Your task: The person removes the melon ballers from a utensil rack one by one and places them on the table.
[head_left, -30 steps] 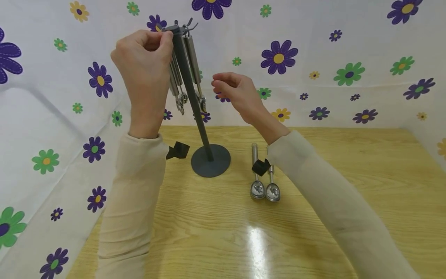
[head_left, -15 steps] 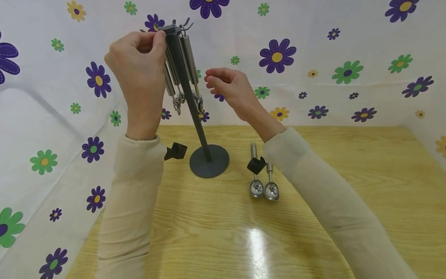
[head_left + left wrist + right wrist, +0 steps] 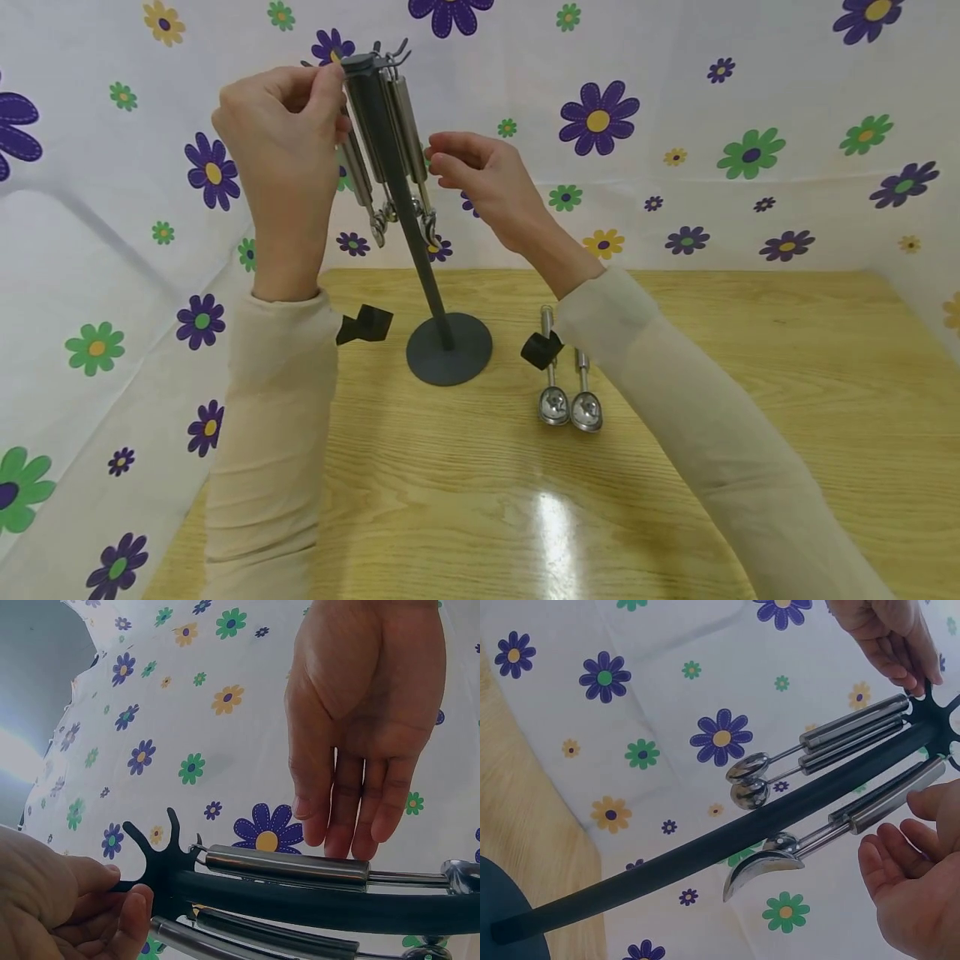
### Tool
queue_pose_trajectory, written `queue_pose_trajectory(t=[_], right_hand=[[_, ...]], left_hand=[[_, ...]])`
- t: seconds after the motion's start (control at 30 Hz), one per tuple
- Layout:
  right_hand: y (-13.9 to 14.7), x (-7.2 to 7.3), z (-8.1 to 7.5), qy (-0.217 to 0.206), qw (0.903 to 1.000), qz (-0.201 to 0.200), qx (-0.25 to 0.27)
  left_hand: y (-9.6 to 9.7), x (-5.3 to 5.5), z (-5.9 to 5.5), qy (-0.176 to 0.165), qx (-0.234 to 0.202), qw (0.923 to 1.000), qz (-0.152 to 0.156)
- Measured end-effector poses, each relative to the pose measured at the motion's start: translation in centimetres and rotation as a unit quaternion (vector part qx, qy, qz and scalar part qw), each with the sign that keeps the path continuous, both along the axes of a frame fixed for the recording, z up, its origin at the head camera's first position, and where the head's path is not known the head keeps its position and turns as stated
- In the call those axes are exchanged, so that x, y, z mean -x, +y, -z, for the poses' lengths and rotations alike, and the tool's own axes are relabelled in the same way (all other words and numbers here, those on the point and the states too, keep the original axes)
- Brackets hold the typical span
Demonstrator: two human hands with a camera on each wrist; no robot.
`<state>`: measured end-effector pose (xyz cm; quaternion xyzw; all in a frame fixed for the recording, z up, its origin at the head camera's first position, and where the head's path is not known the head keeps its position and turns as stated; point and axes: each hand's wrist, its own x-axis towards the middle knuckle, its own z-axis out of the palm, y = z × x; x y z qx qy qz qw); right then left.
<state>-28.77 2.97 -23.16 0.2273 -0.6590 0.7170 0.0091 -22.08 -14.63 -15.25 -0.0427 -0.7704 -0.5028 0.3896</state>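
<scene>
My left hand [image 3: 281,154] pinches a hook [image 3: 125,886] at the top of a dark grey hanging stand [image 3: 448,350] between thumb and fingers. Several stainless-steel utensils hang from the other hooks. Among them, in the right wrist view, are a utensil with a curved head [image 3: 761,868] and one with a rounded head [image 3: 750,793]. My right hand [image 3: 491,183] is beside the hanging handle [image 3: 289,866] on the right, fingers extended and loosely bent, gripping nothing. Whether its fingertips touch that handle, I cannot tell.
Two metal scoops [image 3: 553,406] lie side by side on the wooden table [image 3: 450,500], right of the stand's round base. A white flower-print cloth [image 3: 675,100] covers the back and left side. A black camera mount [image 3: 372,322] juts from each wrist.
My left hand has moved slightly left, and the stand's top has shifted left and turned with it. My right hand has moved left and up, closer to the hanging utensils.
</scene>
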Motion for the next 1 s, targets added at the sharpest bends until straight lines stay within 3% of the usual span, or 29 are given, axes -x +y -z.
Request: queue_pose_trajectory(t=[0.23,0.5,0.63,0.87,1.0], right_hand=[[-0.3,0.0,-0.4,0.001,0.9998,-0.016,-0.011],[-0.5,0.2,-0.4,0.023,0.9987,-0.044,-0.015],[-0.6,0.0,-0.3,0.028,0.9988,-0.039,-0.011],[0.3,-0.4,-0.5,0.042,0.9980,-0.036,-0.031],[0.9,-0.3,-0.6,0.048,0.9977,-0.035,-0.032]], left_hand=[[-0.6,0.1,-0.2,-0.010,-0.021,0.9994,0.024],[-0.7,0.3,0.0,0.012,-0.027,0.9983,0.051],[-0.6,0.5,0.3,0.021,-0.044,0.9960,0.074],[-1.0,0.7,0.0,0.000,-0.064,0.9919,0.110],[-1.1,0.8,-0.1,-0.009,-0.059,0.9918,0.112]])
